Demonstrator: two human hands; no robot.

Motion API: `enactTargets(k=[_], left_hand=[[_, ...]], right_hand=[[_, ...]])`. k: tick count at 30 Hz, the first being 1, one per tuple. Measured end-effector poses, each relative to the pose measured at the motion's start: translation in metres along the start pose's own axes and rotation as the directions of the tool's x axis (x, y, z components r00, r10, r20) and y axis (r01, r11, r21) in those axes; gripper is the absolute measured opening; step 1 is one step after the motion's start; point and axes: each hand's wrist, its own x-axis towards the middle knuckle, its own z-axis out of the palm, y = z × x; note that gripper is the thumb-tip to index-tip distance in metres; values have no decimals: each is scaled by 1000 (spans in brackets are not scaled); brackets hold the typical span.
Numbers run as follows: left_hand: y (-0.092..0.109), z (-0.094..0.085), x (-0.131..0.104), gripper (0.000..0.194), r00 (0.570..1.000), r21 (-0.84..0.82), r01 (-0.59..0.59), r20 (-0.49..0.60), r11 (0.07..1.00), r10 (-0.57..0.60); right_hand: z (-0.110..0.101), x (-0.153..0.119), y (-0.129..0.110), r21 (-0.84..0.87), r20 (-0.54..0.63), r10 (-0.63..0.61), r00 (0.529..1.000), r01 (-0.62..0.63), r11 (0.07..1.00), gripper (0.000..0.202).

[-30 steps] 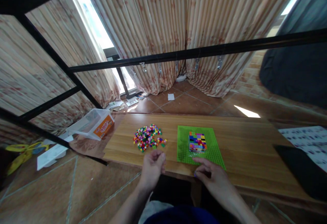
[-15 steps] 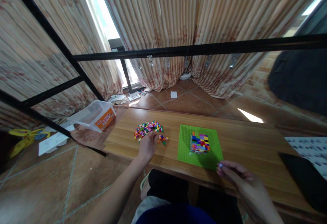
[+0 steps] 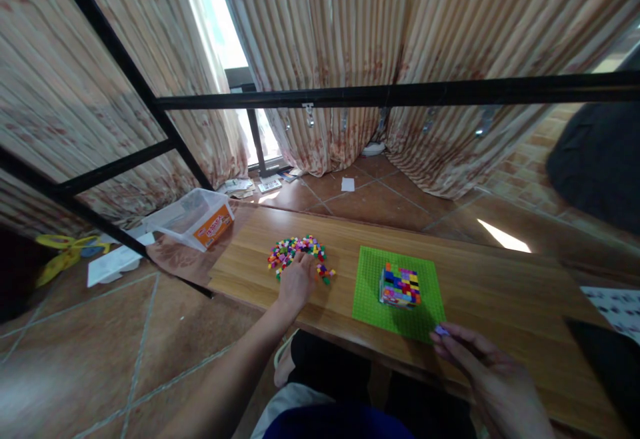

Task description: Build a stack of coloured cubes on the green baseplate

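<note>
My left hand (image 3: 297, 281) reaches over the near side of a pile of small coloured toy bricks (image 3: 286, 252). Its fingers are bent down and drawn together at the pile; anything between them is hidden. Pinched in my right hand (image 3: 493, 365) is a small purple brick (image 3: 441, 330), just off the near right corner of the green baseplate (image 3: 369, 292). On that plate stands a block built of many coloured bricks (image 3: 400, 285), apart from both hands.
The wooden table (image 3: 490, 305) carries all of this. A clear plastic bin (image 3: 193, 215) with an orange label sits beyond its left end. A black flat object (image 3: 600, 359) lies at the right, and a black metal bar (image 3: 340, 97) crosses beyond the table.
The view has swung slightly left, so things appear shifted to the right. My left hand stays at the pile with its fingers moved a little. The purple brick remains in my right hand.
</note>
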Motion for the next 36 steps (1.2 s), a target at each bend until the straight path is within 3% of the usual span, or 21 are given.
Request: enactTargets(k=[3,5,7,9,12,14,17,19,23,27,29,31,33,36], left_hand=[[21,0,-27,21,1000,-320,18,23,947,-11],[43,2,-49,19,980,-556,135,196,820,-29],[67,4,-69,26,912,-714,345,408,610,-38],[87,3,-82,34,804,-718,534,595,448,-4],[108,-3,-89,41,715,-698,641,694,319,80],[114,-6,-88,42,698,-692,662,709,287,99],[116,-8,-85,39,676,-664,675,731,320,93],[116,-8,-83,36,650,-639,686,753,348,102],[115,-9,-79,28,616,-611,668,774,425,145],[118,-14,-73,24,612,-627,608,761,487,215],[119,-15,-69,25,616,-640,590,751,492,238],[119,-11,-65,29,637,-655,578,735,487,233],[117,-4,-59,30,700,-689,540,687,483,197],[111,11,-42,24,845,-742,391,524,544,107]], right_hand=[[13,-7,3,-76,-3,-33,999,33,997,55],[24,-14,8,-173,-8,-131,991,128,977,52],[34,-23,13,-280,16,-278,960,271,921,44],[43,-32,16,-359,77,-406,910,405,841,36],[49,-41,18,-434,162,-540,826,551,712,29],[49,-44,18,-458,195,-600,776,613,644,26],[45,-44,20,-455,199,-645,738,652,606,25],[41,-42,21,-428,193,-642,742,652,625,25],[32,-35,18,-356,258,-537,803,596,720,30],[26,-32,8,-297,423,-451,786,591,750,28],[23,-27,4,-299,432,-441,787,586,753,28],[21,-18,0,-316,367,-475,800,587,745,28],[21,-1,-4,-343,261,-529,807,590,731,29],[25,36,-9,-369,144,-572,808,580,726,32]])
